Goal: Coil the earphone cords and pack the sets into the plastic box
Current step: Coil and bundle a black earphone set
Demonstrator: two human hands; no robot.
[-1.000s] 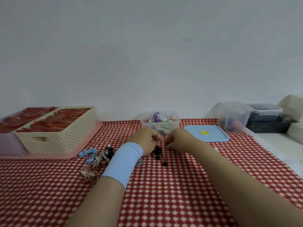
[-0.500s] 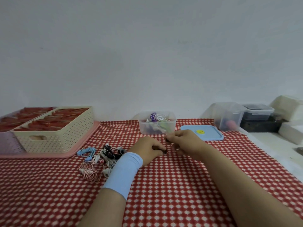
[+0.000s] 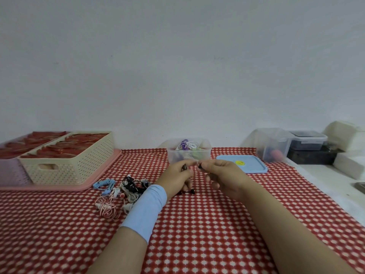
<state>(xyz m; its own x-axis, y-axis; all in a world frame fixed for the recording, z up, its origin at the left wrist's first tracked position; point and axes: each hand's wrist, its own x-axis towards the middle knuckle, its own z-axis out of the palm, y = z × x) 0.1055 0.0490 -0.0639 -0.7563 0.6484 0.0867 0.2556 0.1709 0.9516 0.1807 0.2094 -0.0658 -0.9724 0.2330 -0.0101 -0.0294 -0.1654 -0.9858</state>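
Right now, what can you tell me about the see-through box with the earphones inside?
The clear plastic box is small, rectangular, upright and open, with no lid on. It stands on the red checked cloth near the wall. Purple, white and green earphone cords are heaped inside, poking above the rim.

A: What is in the left hand (image 3: 176, 180)?
B: A black earphone cord (image 3: 192, 192). The fingers hide most of it.
A: And the plastic box (image 3: 205, 153)?
B: Its bottom edge sits behind that hand. The sets inside are too blurry to count.
A: The pink tray (image 3: 59, 187)?
B: Cut off at the left edge.
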